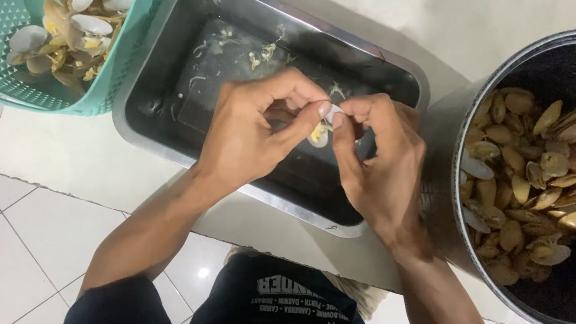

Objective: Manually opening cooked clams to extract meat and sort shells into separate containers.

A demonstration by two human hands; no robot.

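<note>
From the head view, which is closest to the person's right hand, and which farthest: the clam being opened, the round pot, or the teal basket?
From the right hand:
1. Clam, held at its fingertips, over the steel tray.
2. Pot, just to that hand's right, full of clams.
3. Basket, far left, beyond the left hand, holding opened shells.

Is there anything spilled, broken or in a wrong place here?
Nothing stands out. Both hands, left hand and right hand, hold one open clam over the metal tray, which has only small scraps. The clams stay inside the pot, the empty shells inside the green basket.
</note>
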